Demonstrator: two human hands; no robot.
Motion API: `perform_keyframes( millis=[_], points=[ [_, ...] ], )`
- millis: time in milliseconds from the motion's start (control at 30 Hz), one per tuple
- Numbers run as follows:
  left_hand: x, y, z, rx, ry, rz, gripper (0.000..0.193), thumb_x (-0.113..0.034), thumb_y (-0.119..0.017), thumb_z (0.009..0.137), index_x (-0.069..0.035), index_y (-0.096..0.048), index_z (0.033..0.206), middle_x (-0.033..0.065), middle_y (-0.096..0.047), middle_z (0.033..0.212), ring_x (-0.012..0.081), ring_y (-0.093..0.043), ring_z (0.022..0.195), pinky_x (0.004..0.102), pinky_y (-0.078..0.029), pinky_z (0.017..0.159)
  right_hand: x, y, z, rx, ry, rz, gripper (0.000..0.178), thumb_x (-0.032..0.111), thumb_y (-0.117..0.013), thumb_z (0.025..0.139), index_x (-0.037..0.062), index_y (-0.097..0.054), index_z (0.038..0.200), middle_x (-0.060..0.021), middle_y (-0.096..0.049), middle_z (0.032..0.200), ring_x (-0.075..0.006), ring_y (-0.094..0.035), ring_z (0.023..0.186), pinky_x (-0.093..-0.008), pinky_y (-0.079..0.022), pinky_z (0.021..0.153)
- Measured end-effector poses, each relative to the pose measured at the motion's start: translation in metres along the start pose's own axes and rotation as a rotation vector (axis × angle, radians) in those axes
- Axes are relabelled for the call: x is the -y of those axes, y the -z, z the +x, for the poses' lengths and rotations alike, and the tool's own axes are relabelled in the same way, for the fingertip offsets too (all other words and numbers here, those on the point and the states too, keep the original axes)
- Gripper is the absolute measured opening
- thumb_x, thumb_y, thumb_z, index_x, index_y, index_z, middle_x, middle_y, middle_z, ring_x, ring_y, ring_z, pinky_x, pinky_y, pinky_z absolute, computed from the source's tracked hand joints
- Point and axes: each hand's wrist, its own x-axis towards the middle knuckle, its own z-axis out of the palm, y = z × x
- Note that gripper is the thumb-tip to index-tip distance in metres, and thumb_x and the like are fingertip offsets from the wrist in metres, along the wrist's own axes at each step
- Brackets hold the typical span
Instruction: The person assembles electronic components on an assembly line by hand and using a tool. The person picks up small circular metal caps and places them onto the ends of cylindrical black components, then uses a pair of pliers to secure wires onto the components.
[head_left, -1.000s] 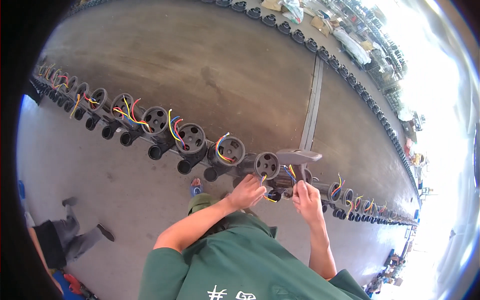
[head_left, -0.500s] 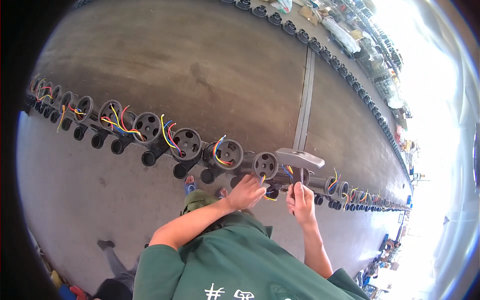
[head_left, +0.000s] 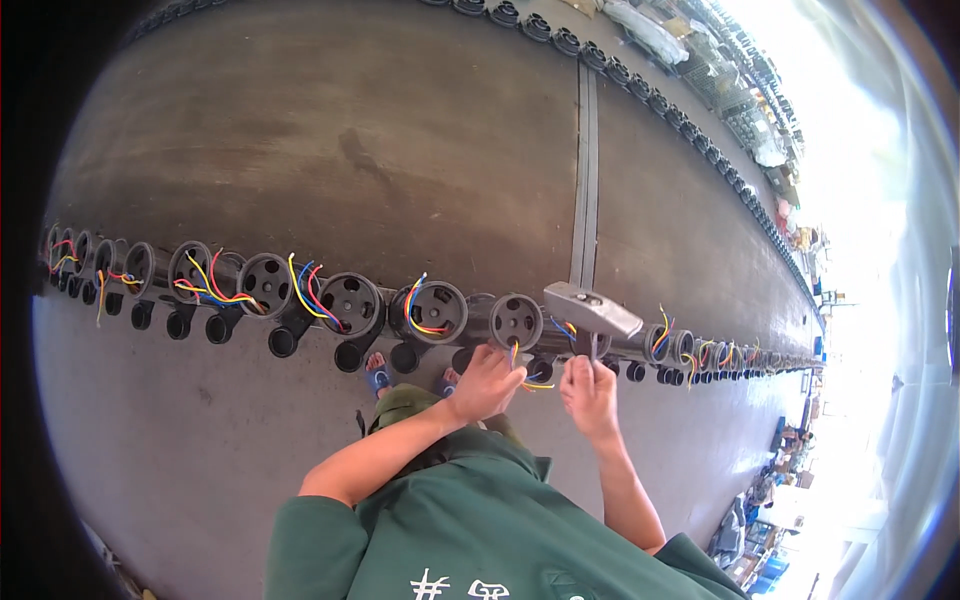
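Head view, nearest: green work shirt [head_left: 470, 540] fills the lower edge, both forearms reaching up and away toward the line.
Left hand [head_left: 487, 382]: closed, pinching yellow wire ends [head_left: 530, 383] just below a round grey motor housing [head_left: 516, 320], which keeps the loose leads gathered.
Right hand [head_left: 590, 390]: fingers closed around a thin handle; grey hammer head [head_left: 592, 308] rests above, on the row.
Row: more dark housings [head_left: 350, 303] lie side by side, coloured wires [head_left: 305, 290] spilling from their faces.
Beyond: broad brown conveyor belt [head_left: 400, 150], a second row of parts [head_left: 640, 85] at its far edge.
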Motion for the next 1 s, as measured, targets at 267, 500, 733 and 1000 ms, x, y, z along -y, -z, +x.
perform_keyframes(
  millis=[267,500,733,1000],
  points=[
    [-0.005,-0.014,-0.003,-0.005,0.067,0.141,0.025,-0.011,-0.071,0.077,-0.008,-0.059,0.100,0.0142,-0.060,0.103,0.0330,-0.059,0.102,0.0504,-0.041,0.091,-0.060,0.006,0.023,0.105,-0.118,-0.346,0.049,0.046,-0.060,0.104,0.0055,-0.059,0.077,0.0012,-0.055,0.063,-0.0095,-0.051,0.053,-0.0301,-0.042,0.049],
    [-0.026,-0.041,0.001,-0.104,0.177,0.316,0.034,-0.005,-0.070,0.077,-0.005,-0.055,0.107,0.0154,-0.059,0.104,0.0383,-0.056,0.097,0.0543,-0.040,0.092,-0.015,0.058,0.018,0.173,0.149,-0.198,0.040,0.034,-0.063,0.104,-0.0009,-0.060,0.086,-0.0076,-0.055,0.061,-0.0153,-0.053,0.055,-0.0342,-0.046,0.055],
    [-0.052,-0.063,0.012,-0.124,0.361,0.656,0.035,-0.009,-0.067,0.085,-0.003,-0.055,0.118,0.0196,-0.057,0.118,0.0411,-0.053,0.107,0.0564,-0.039,0.094,-0.073,0.041,0.052,0.371,0.193,-0.445,0.058,0.053,-0.059,0.100,-0.0042,-0.066,0.093,-0.0284,-0.071,0.083,-0.0481,-0.070,0.084,-0.0540,-0.055,0.077],
    [-0.106,-0.085,-0.003,-0.221,0.453,0.592,0.069,-0.011,-0.070,0.090,0.002,-0.038,0.149,0.0211,-0.059,0.130,0.0373,-0.058,0.109,0.0502,-0.045,0.100,-0.047,0.142,0.022,0.459,0.193,-0.087,0.051,0.048,-0.066,0.098,-0.0028,-0.069,0.092,-0.0219,-0.068,0.074,-0.0350,-0.070,0.069,-0.0449,-0.053,0.066]
  ],
)
